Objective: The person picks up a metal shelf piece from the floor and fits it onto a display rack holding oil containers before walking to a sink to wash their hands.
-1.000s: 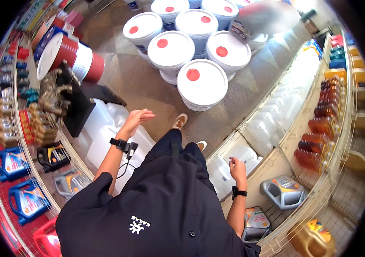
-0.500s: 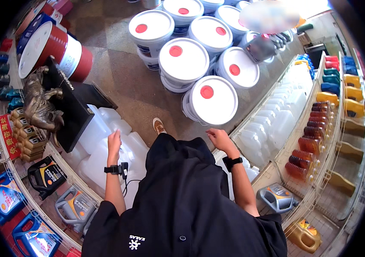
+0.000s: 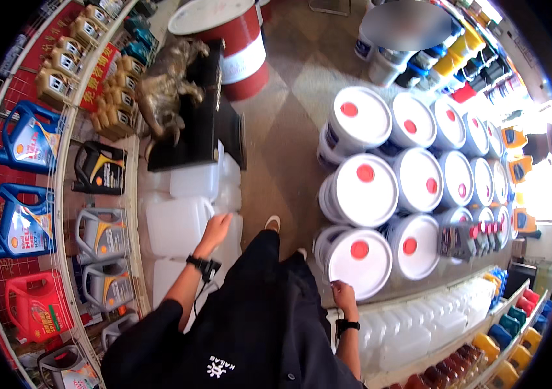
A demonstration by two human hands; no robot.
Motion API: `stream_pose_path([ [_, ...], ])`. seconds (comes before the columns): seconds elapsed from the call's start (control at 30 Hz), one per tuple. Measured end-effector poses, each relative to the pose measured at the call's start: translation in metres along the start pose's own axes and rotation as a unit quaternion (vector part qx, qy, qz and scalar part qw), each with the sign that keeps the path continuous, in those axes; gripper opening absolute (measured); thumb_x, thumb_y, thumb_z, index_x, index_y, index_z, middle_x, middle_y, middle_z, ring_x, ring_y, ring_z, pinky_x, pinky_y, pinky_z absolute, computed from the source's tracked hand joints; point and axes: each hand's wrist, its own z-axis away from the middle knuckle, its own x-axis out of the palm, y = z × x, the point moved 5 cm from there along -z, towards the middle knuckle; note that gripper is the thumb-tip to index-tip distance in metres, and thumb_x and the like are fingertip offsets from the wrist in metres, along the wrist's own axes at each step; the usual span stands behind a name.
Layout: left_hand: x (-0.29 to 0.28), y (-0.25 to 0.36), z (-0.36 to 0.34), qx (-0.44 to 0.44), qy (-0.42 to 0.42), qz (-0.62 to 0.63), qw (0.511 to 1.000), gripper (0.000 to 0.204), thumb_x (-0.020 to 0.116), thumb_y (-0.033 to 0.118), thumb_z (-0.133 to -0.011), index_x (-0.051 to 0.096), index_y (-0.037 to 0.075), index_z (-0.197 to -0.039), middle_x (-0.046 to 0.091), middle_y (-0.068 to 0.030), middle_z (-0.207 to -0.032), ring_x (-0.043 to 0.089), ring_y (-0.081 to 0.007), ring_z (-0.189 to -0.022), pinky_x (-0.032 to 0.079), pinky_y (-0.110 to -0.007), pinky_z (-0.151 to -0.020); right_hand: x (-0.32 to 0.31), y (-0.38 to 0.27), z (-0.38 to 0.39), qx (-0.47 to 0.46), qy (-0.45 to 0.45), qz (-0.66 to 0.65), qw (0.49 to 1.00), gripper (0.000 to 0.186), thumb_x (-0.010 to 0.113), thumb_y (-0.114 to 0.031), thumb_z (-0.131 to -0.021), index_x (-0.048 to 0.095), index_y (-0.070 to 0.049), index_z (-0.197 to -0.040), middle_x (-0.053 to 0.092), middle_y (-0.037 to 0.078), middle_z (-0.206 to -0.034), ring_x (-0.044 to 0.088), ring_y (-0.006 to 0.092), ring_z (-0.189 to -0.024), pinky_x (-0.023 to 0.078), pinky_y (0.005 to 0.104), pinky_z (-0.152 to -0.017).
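Note:
My left hand [image 3: 218, 229] hangs over white translucent plastic jugs [image 3: 180, 219], its fingers loosely curled with nothing seen in them. A black band with a small device and cable [image 3: 205, 267] sits on that wrist. My right hand [image 3: 344, 295], also loosely curled and seemingly holding nothing, is at the near edge of a white bucket [image 3: 370, 272] with a red cap in its lid. Whether it touches the lid I cannot tell. A black band [image 3: 347, 325] is on the right wrist.
Stacked white buckets [image 3: 412, 178] stand ahead and right. On the left are shelves of oil jugs [image 3: 30, 220], a bronze bull statue [image 3: 166, 84] on a black stand, and a red drum [image 3: 243, 58]. Clear jugs [image 3: 405, 340] line the right shelf. Bare floor [image 3: 282, 162] runs between.
My view has turned right, so the buckets, drum and shelves sit elsewhere in the picture. Both hands remain low at my sides; the right hand's fingers look more curled.

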Motion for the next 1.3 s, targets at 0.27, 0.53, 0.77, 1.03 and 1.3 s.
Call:
stream_pose_path([
  [0.27, -0.013, -0.084, -0.042, -0.177, 0.041, 0.150, 0.972, 0.044, 0.047, 0.032, -0.098, 0.056, -0.002, -0.073, 0.056, -0.0105, -0.060, 0.057, -0.0219, -0.055, 0.043, -0.038, -0.055, -0.041, -0.097, -0.205, -0.152, -0.042, 0.048, 0.986, 0.019, 0.058, -0.016, -0.086, 0.070, -0.005, -0.096, 0.068, 0.019, -0.093, 0.065, 0.0405, -0.087, 0.052, 0.0465, -0.076],
  [0.53, -0.053, 0.064, -0.261, 0.008, -0.012, 0.139, 0.990, 0.045, 0.048, 0.032, -0.098, 0.054, -0.007, -0.076, 0.055, -0.0203, -0.062, 0.056, -0.0293, -0.058, 0.042, -0.043, -0.058, -0.135, -0.257, -0.417, -0.180, -0.048, 0.068, 0.980, 0.022, 0.059, -0.016, -0.088, 0.070, -0.003, -0.102, 0.069, 0.020, -0.094, 0.066, 0.0380, -0.092, 0.053, 0.0441, -0.079],
  [0.77, -0.132, 0.194, -0.456, 0.024, 0.078, 0.162, 0.983, 0.045, 0.047, 0.030, -0.098, 0.048, -0.006, -0.072, 0.049, -0.0252, -0.065, 0.051, -0.0438, -0.064, 0.038, -0.048, -0.060, -0.223, -0.247, -0.562, -0.154, -0.021, 0.096, 0.983, 0.023, 0.057, -0.016, -0.088, 0.069, 0.000, -0.099, 0.070, 0.020, -0.090, 0.070, 0.0317, -0.084, 0.054, 0.0396, -0.076],
  [1.03, -0.149, 0.204, -0.639, -0.085, 0.109, 0.121, 0.983, 0.044, 0.046, 0.031, -0.098, 0.053, -0.005, -0.076, 0.053, -0.0254, -0.070, 0.059, -0.0418, -0.069, 0.041, -0.047, -0.062, -0.326, -0.204, -0.806, -0.131, -0.036, 0.163, 0.977, 0.020, 0.056, -0.017, -0.084, 0.073, -0.008, -0.087, 0.069, 0.020, -0.085, 0.067, 0.0406, -0.081, 0.054, 0.0471, -0.073],
  [1.3, -0.182, 0.298, -0.850, -0.135, 0.106, 0.217, 0.961, 0.044, 0.049, 0.033, -0.099, 0.052, 0.001, -0.070, 0.049, -0.0017, -0.060, 0.050, -0.0130, -0.056, 0.039, -0.035, -0.051, -0.474, -0.484, -1.138, -0.244, -0.042, 0.177, 0.953, 0.025, 0.053, -0.015, -0.091, 0.067, -0.003, -0.106, 0.067, 0.019, -0.100, 0.061, 0.0405, -0.095, 0.049, 0.0490, -0.083],
])
